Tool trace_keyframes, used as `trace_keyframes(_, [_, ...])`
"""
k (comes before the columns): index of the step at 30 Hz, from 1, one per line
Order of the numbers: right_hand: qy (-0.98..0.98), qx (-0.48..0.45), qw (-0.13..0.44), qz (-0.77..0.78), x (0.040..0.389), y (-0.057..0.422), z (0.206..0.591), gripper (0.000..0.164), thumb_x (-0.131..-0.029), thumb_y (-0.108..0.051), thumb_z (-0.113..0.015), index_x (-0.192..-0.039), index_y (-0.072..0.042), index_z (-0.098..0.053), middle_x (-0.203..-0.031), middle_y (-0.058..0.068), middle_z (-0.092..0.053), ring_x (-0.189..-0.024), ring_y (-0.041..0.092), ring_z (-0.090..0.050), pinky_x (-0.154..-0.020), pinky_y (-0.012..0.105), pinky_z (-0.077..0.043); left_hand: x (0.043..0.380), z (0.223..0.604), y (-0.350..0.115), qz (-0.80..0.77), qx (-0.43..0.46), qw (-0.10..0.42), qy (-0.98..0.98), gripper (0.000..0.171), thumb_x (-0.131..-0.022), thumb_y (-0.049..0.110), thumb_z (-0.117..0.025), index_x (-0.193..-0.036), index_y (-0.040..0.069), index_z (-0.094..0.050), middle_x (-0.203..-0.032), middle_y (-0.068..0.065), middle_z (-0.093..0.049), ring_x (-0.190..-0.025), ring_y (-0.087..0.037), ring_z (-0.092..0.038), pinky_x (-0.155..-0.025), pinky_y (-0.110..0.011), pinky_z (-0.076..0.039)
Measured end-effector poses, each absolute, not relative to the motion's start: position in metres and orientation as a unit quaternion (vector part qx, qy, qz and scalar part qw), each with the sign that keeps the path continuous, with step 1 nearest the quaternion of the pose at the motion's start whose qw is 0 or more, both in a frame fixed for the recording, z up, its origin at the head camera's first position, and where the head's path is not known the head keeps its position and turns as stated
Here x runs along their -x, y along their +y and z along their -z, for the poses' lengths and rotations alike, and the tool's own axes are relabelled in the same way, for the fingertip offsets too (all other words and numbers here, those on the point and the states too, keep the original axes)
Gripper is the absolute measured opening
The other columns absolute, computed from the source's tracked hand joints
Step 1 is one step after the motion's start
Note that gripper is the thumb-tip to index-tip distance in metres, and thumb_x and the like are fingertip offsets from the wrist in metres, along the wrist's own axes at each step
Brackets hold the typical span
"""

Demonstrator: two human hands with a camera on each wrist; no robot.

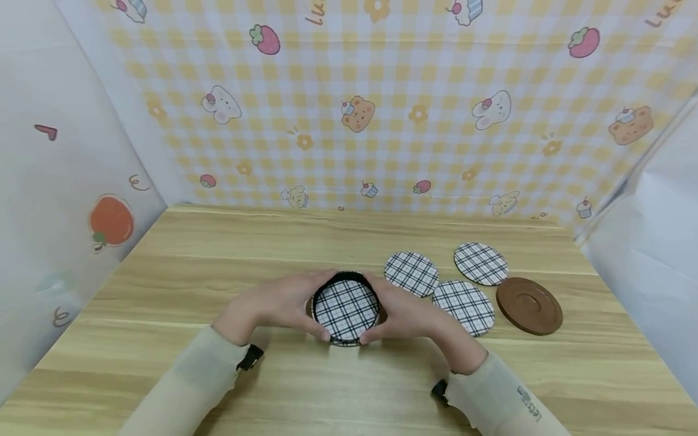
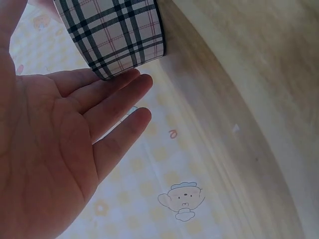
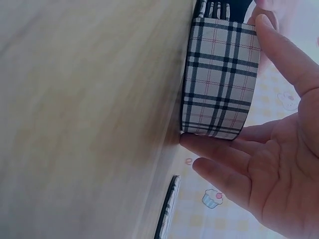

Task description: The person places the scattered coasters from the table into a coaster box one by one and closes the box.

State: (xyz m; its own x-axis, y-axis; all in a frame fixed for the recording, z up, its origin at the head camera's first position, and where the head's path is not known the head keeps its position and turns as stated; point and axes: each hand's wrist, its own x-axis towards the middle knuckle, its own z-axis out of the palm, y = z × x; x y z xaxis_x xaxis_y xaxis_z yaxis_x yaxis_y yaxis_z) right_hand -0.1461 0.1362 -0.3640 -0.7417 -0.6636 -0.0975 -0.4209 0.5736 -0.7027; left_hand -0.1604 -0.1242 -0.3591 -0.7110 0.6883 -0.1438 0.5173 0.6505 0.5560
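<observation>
At the middle of the table, both hands hold a round coaster holder (image 1: pixel 349 277) with a black inner wall. Its outside is covered in plaid, seen in the left wrist view (image 2: pixel 119 35) and the right wrist view. A plaid coaster (image 1: pixel 346 310) lies inside it, face up. Stacked coaster edges (image 3: pixel 218 11) show at a gap in its side in the right wrist view. The left hand (image 1: pixel 291 303) grips the left side, thumb at the front and fingers behind. Likewise, the right hand (image 1: pixel 402 310) grips the right side.
Right of the holder, three plaid coasters lie flat on the wooden table (image 1: pixel 262 236): one near (image 1: pixel 411 274), one farther back (image 1: pixel 481 264), one in front (image 1: pixel 464 307). A brown round disc (image 1: pixel 529 306) lies beside them. A yellow checked cloth (image 1: pixel 392 139) hangs behind.
</observation>
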Motion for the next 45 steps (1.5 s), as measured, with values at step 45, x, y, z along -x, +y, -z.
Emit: trace_keyframes(45, [0.922,0.261,0.138,0.248,0.192,0.202,0.362,0.082,-0.087,-0.032,-0.076,-0.15,0.002,-0.038,-0.154,0.03,-0.036,-0.142,0.049,-0.034,-0.114,0.062,-0.032,0.158,0.359,-0.122,-0.284,-0.32,0.212,0.879,0.112,-0.068,0.047,-0.088,-0.156,0.019,-0.025,-0.15,-0.006,-0.046,-0.134,-0.022,-0.047,-0.113,-0.046,-0.04])
